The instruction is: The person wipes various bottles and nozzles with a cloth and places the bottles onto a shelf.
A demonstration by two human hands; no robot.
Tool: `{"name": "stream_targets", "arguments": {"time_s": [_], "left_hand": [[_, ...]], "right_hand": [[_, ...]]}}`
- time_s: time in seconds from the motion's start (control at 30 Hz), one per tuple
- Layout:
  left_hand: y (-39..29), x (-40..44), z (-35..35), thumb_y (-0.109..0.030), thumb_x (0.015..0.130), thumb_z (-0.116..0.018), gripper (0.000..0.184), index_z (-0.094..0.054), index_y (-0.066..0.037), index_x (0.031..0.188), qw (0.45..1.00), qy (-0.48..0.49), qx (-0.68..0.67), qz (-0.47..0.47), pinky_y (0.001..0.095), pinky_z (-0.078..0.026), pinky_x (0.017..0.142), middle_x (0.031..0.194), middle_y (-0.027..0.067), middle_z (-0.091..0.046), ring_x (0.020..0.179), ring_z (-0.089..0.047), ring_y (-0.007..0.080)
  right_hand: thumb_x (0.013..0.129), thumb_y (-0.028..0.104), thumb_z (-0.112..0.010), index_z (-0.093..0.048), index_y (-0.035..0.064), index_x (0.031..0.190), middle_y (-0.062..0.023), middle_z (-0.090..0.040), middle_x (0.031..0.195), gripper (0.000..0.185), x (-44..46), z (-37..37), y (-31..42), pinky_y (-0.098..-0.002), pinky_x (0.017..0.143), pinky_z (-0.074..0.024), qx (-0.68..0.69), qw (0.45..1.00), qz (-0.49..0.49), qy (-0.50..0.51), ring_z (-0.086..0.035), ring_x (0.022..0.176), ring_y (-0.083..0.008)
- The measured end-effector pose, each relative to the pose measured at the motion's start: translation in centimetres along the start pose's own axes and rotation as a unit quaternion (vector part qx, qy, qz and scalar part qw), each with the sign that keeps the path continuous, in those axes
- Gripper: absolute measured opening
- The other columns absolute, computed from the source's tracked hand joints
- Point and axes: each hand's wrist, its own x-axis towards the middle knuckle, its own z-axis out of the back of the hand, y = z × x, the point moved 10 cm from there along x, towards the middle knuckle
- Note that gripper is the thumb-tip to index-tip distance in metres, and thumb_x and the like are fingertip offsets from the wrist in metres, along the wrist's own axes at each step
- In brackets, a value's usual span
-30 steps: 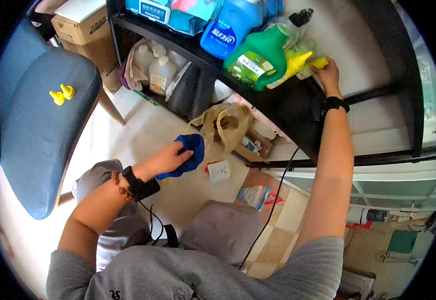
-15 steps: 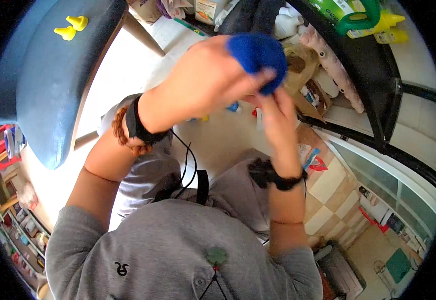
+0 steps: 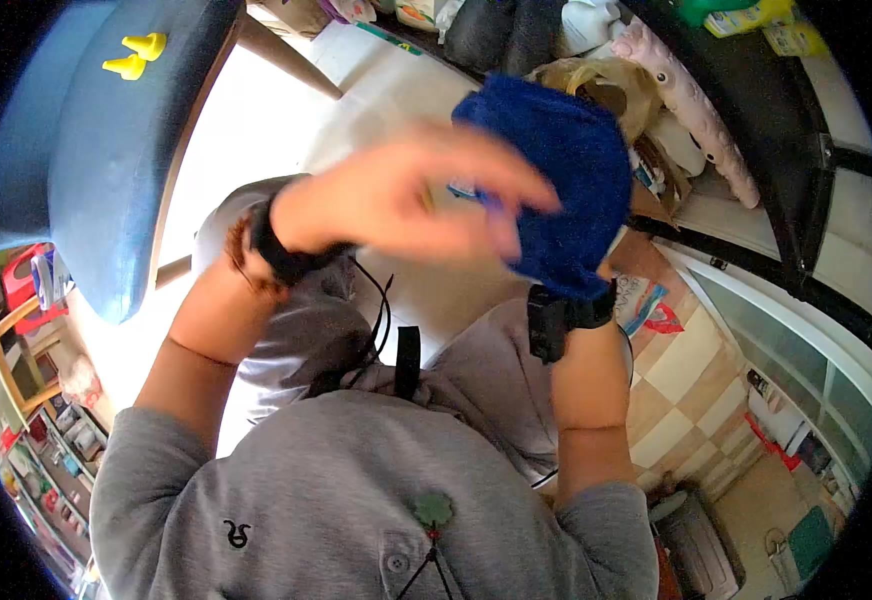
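Observation:
A dark blue cloth, soft and fuzzy like a towel or a mitt, is spread over my right hand. It covers the fingers and reaches down to the black strap at my right wrist, so I cannot see how that hand is shaped. Whether the cloth is draped over the hand or worn on it, I cannot tell. My left hand is at the cloth's left side, blurred by motion. Its fingers are stretched out and apart, with the fingertips in front of the cloth. A black band and a brown beaded bracelet circle my left wrist.
A blue padded seat with two yellow nozzle-like pieces is on the left. At upper right stand a black rack, a pink plush toy and a plastic bag. A glass-panelled frame borders the tiled floor.
The blue cloth, bunched between both hands before, has opened out over my right hand. My left hand has come off it, fingers spreading, and moved slightly lower. The view has shifted a little.

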Motion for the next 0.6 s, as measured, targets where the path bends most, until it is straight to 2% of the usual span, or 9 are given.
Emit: {"name": "stream_targets", "arguments": {"time_s": [0.07, 0.13, 0.17, 0.23, 0.27, 0.33, 0.43, 0.53, 0.6], "left_hand": [[5.1, -1.9, 5.9, -0.020, 0.098, -0.045, 0.028, -0.059, 0.000, 0.112, 0.968, -0.200, -0.121, 0.090, 0.0329, -0.047, 0.090, 0.108, 0.0126, -0.063, 0.099, -0.061, 0.0200], [10.3, -4.3, 8.0, -0.010, 0.095, -0.047, 0.021, -0.058, 0.001, 0.110, 0.948, -0.248, 0.083, 0.181, 0.0287, -0.047, 0.087, 0.102, 0.0094, -0.064, 0.093, -0.060, 0.0178], [13.4, -5.9, 7.1, -0.011, 0.091, -0.053, 0.021, -0.058, -0.002, 0.109, 0.900, -0.180, 0.227, 0.325, 0.0290, -0.048, 0.082, 0.093, 0.0087, -0.064, 0.087, -0.060, 0.0163], [18.5, -7.2, 0.8, -0.010, 0.081, -0.057, 0.021, -0.059, -0.004, 0.102, 0.893, -0.017, 0.314, 0.322, 0.0388, -0.051, 0.069, 0.093, 0.0145, -0.065, 0.084, -0.064, 0.0306], [20.6, -8.1, -3.2, -0.009, 0.079, -0.057, 0.022, -0.059, -0.005, 0.100, 0.848, 0.094, 0.348, 0.388, 0.0444, -0.051, 0.067, 0.096, 0.0159, -0.065, 0.087, -0.063, 0.0356], [21.3, -9.8, -11.8, -0.016, 0.076, -0.064, 0.018, -0.065, -0.007, 0.091, 0.848, 0.153, 0.473, 0.187, 0.0406, -0.052, 0.064, 0.083, 0.0140, -0.066, 0.079, -0.067, 0.0286], [25.3, -12.5, -19.7, -0.019, 0.079, -0.060, 0.014, -0.067, -0.010, 0.087, 0.747, 0.393, 0.459, 0.278, 0.0399, -0.051, 0.067, 0.091, 0.0096, -0.068, 0.085, -0.065, 0.0279], [28.0, -14.6, -22.6, -0.018, 0.077, -0.061, 0.018, -0.066, -0.007, 0.091, 0.678, 0.413, 0.570, 0.211, 0.0423, -0.049, 0.067, 0.091, 0.0114, -0.064, 0.084, -0.062, 0.0282], [29.9, -16.7, -23.5, -0.018, 0.076, -0.061, 0.022, -0.064, -0.006, 0.094, 0.592, 0.412, 0.676, 0.148, 0.0439, -0.048, 0.068, 0.091, 0.0126, -0.062, 0.084, -0.060, 0.0283]], "right_hand": [[0.088, 0.019, -0.060, -0.057, 0.0049, 0.116, -0.0112, -0.059, 0.116, 0.032, -0.1, 1.8, 0.4, -0.0365, 0.092, -0.0414, 0.003, 1.000, 0.006, -0.018, -0.055, 0.105, -0.0231], [0.087, 0.019, -0.060, -0.057, 0.0054, 0.117, -0.0114, -0.058, 0.117, 0.033, 0.1, 3.3, 0.8, -0.0372, 0.093, -0.0404, 0.002, 1.000, 0.007, -0.029, -0.054, 0.107, -0.0239], [0.087, 0.020, -0.061, -0.056, 0.0056, 0.117, -0.0115, -0.058, 0.118, 0.034, 0.0, 3.8, 0.8, -0.0376, 0.094, -0.0399, -0.001, 1.000, 0.006, -0.027, -0.054, 0.107, -0.0243], [0.086, 0.021, -0.061, -0.056, 0.0060, 0.118, -0.0117, -0.057, 0.119, 0.035, -0.4, 4.0, 0.5, -0.0383, 0.095, -0.0390, -0.010, 1.000, 0.004, -0.014, -0.053, 0.109, -0.0252], [0.086, 0.021, -0.061, -0.056, 0.0063, 0.118, -0.0118, -0.057, 0.120, 0.036, -0.7, 4.0, 0.3, -0.0387, 0.096, -0.0385, -0.016, 1.000, 0.005, -0.006, -0.052, 0.109, -0.0256], [0.086, 0.022, -0.062, -0.056, 0.0067, 0.119, -0.0120, -0.056, 0.121, 0.037, -1.2, 3.8, 0.0, -0.0394, 0.097, -0.0375, -0.024, 1.000, 0.005, 0.002, -0.051, 0.111, -0.0264], [0.085, 0.023, -0.063, -0.055, 0.0074, 0.120, -0.0122, -0.055, 0.123, 0.039, -1.6, 4.7, 0.1, -0.0405, 0.099, -0.0361, -0.045, 0.999, 0.010, 0.008, -0.050, 0.113, -0.0277], [0.084, 0.024, -0.063, -0.055, 0.0081, 0.122, -0.0125, -0.054, 0.125, 0.042, -2.5, 6.8, 0.6, -0.0416, 0.101, -0.0346, -0.091, 0.996, 0.021, 0.009, -0.049, 0.115, -0.0290], [0.083, 0.025, -0.064, -0.055, 0.0085, 0.123, -0.0127, -0.054, 0.127, 0.043, -3.0, 8.2, 1.2, -0.0423, 0.102, -0.0336, -0.132, 0.990, 0.039, 0.010, -0.048, 0.117, -0.0298]]}}
